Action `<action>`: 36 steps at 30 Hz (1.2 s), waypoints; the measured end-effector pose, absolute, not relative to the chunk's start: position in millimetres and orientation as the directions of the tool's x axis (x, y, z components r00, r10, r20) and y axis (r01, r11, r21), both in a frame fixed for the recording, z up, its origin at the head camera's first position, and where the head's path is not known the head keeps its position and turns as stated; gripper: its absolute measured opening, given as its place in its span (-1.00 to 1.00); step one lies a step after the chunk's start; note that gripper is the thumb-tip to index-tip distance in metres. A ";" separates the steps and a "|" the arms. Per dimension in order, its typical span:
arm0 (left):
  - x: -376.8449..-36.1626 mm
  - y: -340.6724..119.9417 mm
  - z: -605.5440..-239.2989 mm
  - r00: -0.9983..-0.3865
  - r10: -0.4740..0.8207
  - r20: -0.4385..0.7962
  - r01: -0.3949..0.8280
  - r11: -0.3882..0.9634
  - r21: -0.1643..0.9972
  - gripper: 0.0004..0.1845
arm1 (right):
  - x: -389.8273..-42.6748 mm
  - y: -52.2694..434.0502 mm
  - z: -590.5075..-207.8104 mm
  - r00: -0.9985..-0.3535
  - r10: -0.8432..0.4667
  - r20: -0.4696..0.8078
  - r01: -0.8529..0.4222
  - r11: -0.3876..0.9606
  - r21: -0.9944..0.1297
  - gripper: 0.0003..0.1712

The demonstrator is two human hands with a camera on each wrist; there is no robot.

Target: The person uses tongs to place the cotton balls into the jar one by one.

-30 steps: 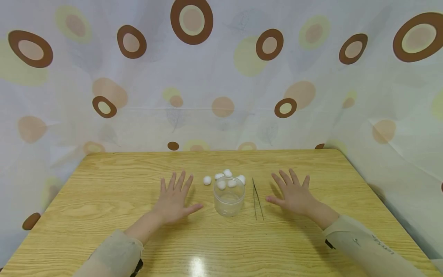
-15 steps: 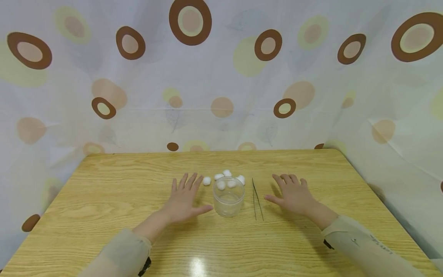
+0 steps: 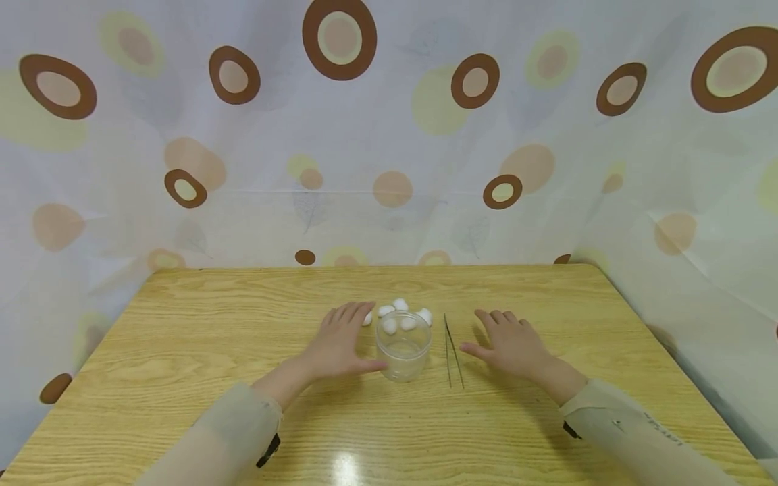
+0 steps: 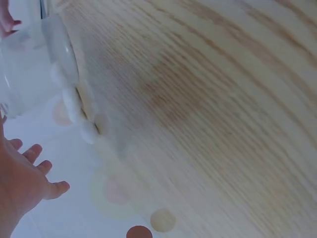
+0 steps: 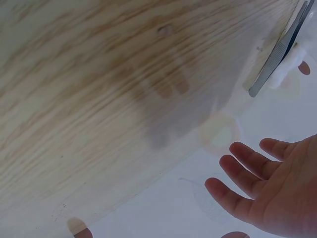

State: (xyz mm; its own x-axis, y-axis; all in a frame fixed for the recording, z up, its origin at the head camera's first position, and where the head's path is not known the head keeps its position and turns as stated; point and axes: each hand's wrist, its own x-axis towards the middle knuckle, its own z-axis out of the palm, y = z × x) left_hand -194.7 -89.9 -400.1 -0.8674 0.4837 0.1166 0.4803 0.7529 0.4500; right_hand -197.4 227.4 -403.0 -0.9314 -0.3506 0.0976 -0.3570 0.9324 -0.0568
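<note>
The left hand (image 3: 342, 344), fingers relaxed and spread, rests at nine o'clock of the clear round plastic jar (image 3: 403, 345), thumb touching it. The right hand (image 3: 510, 343) lies flat, fingers loosely apart, at three o'clock of the thin metal tweezers (image 3: 452, 349) on the wooden surface (image 3: 182, 337).

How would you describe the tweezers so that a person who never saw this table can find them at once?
Start at the wooden table and find the clear jar near its middle. Between that jar and the right hand lie the tweezers, flat on the wood. They are the only thin, dark metal thing there; the cotton balls behind the jar are small, white and round.
</note>
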 end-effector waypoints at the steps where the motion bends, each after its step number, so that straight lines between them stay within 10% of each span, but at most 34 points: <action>1: -195.4 -88.5 -399.2 -0.867 0.485 0.116 0.481 0.751 0.452 0.06 | -197.4 227.2 -403.2 -0.931 -0.351 0.098 -0.357 0.932 -0.056 -0.10; 36: -206.3 -58.8 -410.8 -0.881 0.465 0.086 0.429 0.711 0.558 -0.05 | -204.3 209.1 -404.1 -0.929 -0.365 0.058 -0.368 0.928 -0.052 -0.24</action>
State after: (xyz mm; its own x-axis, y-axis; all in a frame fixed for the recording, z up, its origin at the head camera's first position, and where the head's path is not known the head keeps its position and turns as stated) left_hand -206.3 -58.8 -410.8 -0.8813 0.4647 0.0856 0.4289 0.7107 0.5576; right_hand -204.3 209.1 -404.1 -0.9292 -0.3650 0.0584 -0.3679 0.9284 -0.0517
